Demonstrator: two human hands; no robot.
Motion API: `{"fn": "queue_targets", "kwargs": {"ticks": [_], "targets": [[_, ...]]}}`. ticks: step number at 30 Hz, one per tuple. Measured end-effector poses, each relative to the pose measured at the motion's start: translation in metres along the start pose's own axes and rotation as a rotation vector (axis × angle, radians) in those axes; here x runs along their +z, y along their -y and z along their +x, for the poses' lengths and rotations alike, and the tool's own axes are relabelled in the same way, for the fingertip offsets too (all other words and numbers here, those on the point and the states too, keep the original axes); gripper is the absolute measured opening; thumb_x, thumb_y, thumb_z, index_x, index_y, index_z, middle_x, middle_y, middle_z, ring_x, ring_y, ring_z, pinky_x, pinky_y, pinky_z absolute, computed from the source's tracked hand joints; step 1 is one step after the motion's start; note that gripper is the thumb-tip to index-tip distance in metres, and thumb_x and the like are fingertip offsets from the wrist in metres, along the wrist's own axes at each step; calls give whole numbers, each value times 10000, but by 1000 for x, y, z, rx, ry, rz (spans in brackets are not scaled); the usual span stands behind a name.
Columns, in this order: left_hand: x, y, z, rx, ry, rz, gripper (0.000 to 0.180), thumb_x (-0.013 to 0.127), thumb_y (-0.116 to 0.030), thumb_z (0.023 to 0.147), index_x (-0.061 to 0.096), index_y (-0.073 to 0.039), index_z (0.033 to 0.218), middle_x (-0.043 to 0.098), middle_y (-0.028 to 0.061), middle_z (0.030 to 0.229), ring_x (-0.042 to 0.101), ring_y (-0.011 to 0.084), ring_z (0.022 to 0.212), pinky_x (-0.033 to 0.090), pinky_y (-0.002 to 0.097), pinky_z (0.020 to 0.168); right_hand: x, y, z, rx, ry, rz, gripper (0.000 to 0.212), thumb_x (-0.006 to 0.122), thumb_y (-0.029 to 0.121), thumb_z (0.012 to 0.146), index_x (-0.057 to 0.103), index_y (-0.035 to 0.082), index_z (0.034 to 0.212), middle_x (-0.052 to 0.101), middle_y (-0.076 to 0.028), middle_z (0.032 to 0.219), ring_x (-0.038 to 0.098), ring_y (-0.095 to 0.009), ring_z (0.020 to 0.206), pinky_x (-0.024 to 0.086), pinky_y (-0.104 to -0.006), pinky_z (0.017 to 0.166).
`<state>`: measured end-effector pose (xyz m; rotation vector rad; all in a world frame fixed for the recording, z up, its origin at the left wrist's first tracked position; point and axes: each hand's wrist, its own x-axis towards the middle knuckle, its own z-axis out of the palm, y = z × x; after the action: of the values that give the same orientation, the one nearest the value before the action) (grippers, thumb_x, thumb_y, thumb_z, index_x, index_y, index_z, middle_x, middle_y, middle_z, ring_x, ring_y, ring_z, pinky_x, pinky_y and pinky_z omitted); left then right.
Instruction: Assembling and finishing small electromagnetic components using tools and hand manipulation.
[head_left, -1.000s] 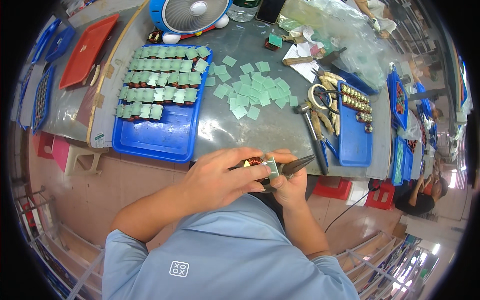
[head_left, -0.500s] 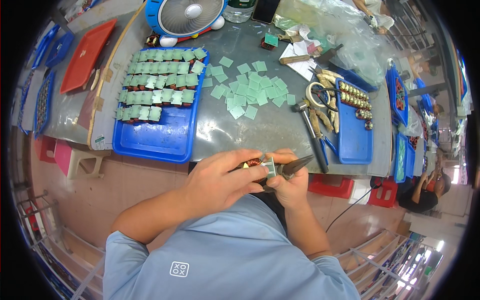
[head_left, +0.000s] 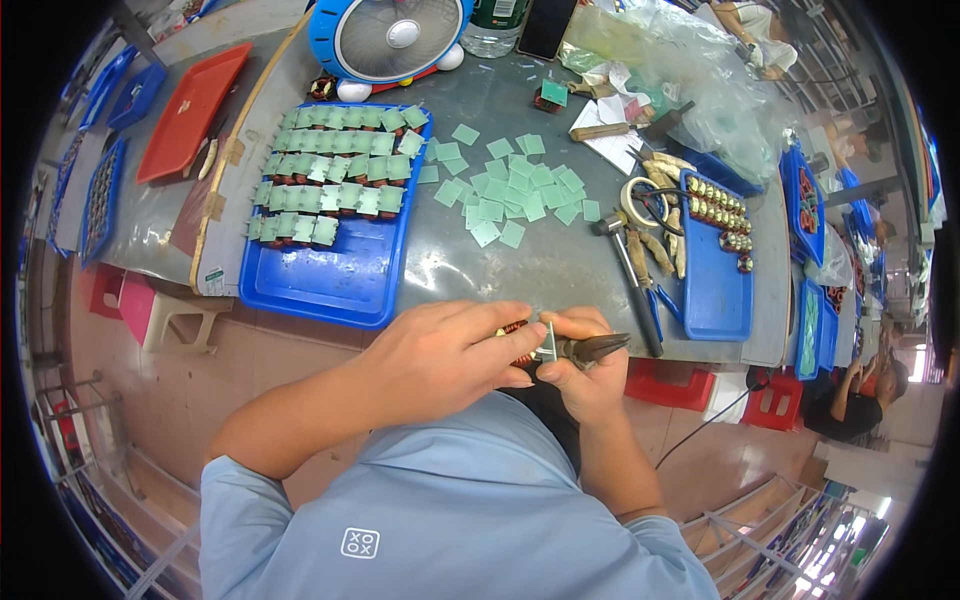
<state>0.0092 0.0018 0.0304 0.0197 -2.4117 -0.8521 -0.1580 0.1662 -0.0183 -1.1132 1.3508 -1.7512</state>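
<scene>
Just past the front edge of the table, my left hand (head_left: 450, 350) is closed round a copper-wound coil (head_left: 513, 329), mostly covered by its fingers. A small green square plate (head_left: 549, 343) stands nearly edge-on at the coil's right side, with pale wire leads between them. My right hand (head_left: 588, 385) pinches that plate between thumb and forefinger. The same hand also keeps a pair of pliers (head_left: 600, 347) in its grip, jaws pointing right and the handles hidden in the palm.
A blue tray (head_left: 315, 290) at left carries rows of coils with green plates. Loose green plates (head_left: 520, 185) lie mid-table. At right are a hammer (head_left: 622, 255), a tape roll (head_left: 630, 205) and a blue tray (head_left: 715, 300) of coils. A fan (head_left: 403, 35) stands behind.
The green plate has turned more edge-on between my hands. The pliers' jaws have tilted down from pointing up and right to nearly level. The whole view has shifted slightly.
</scene>
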Motion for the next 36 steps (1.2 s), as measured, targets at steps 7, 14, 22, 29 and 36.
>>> {"fn": "queue_targets", "kwargs": {"ticks": [7, 14, 22, 29, 36], "targets": [[1, 8, -8, -54, 9, -75, 470, 870, -193, 751, 723, -48, 1173, 712, 139, 1179, 725, 294, 909, 598, 363, 773, 17, 4, -2, 116, -57, 57, 477, 871, 98, 824, 677, -5, 1247, 605, -80, 1148, 638, -174, 1008, 536, -316, 849], [-9, 10, -15, -608, 68, -543, 311, 610, -249, 1040, 689, -2, 1214, 734, 135, 1071, 730, 196, 894, 575, 300, 793, 6, 13, 11, 430, -8, 45, 566, 841, 85, 849, 617, 19, 1365, 657, -124, 1214, 667, -144, 874, 535, -275, 784], [8, 15, -21, -856, 39, -912, 431, 429, -365, 1123, 605, 14, 1229, 667, 66, 975, 646, 112, 738, 544, 264, 676, 20, 18, 25, -35, 130, -396, 465, 849, 82, 835, 669, 22, 1260, 652, -136, 1273, 682, -162, 917, 561, -273, 775], [-15, 9, -15, -703, 169, -749, 563, 787, -199, 926, 526, -4, 1384, 717, 111, 1140, 679, 195, 1084, 523, 345, 940, 22, 2, 13, 86, -10, -101, 481, 816, 91, 881, 629, 17, 1318, 669, -82, 1090, 677, -147, 922, 553, -283, 803], [1, 20, -34, -742, -76, -974, 540, 756, -42, 922, 472, 33, 1375, 619, 134, 1281, 617, 188, 1173, 475, 351, 1030, 5, -2, 11, 93, -111, -301, 406, 757, 91, 928, 619, 37, 1306, 695, -50, 960, 648, -112, 812, 523, -270, 723]]}}
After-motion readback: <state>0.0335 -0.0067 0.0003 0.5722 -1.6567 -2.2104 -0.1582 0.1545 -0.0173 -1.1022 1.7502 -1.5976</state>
